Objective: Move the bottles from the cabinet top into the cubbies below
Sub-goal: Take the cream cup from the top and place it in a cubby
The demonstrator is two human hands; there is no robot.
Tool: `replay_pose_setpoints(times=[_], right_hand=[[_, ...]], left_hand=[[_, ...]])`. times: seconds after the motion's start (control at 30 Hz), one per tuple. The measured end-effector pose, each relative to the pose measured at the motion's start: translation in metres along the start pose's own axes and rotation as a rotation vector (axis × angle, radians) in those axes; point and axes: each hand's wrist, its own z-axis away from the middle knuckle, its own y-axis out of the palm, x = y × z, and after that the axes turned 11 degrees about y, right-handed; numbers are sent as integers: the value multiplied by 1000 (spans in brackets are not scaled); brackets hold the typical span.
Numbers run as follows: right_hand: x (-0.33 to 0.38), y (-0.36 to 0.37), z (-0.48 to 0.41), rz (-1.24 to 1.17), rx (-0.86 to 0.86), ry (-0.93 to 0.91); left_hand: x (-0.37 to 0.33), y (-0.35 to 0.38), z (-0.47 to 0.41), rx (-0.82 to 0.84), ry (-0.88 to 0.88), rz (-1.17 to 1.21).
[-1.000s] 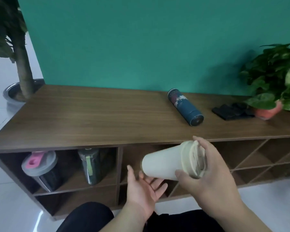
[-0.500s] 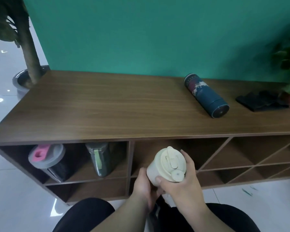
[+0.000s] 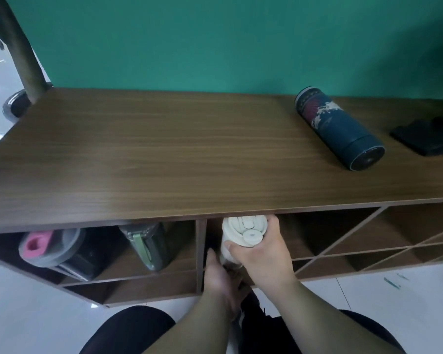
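A cream bottle [image 3: 243, 232] with a flip lid sits just inside the middle cubby, lid facing me, under the cabinet top's [image 3: 164, 154] front edge. My right hand [image 3: 262, 254] grips its lid end. My left hand [image 3: 219, 277] touches its lower side from below left. A dark blue patterned bottle [image 3: 339, 129] lies on its side at the right of the cabinet top. In the left cubby lie a grey bottle with a pink lid [image 3: 46, 247] and a dark green bottle [image 3: 146, 245].
A black folded item [image 3: 427, 135] rests at the far right of the cabinet top. A potted tree's trunk [image 3: 18, 47] stands left of the cabinet. Diagonal-divided cubbies [image 3: 368, 241] fill the right part. My dark-clad knees are below.
The cream bottle has gone from sideways in front of the cabinet to pointing into the middle cubby, pushed further in. My left hand moved from open beneath it to resting against it.
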Motion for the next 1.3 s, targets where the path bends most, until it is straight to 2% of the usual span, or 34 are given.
replay_pose_setpoints(times=[0.2,0.87,1.13,1.2,1.3], right_hand=[[1,15,-12,7,22,20],[-4,19,-16,9,37,34],[-9,-2,-9,-63,113,-55],[-12,-15,-3,-155,55,-34],[-4,-46,14,-320,-163,-55]], left_hand=[[-8,1,-4,-29,66,-37],[-18,7,8,7,51,-57],[-16,9,16,-45,93,-113],[-12,12,24,-40,78,-157],[-2,19,36,-20,42,-213]])
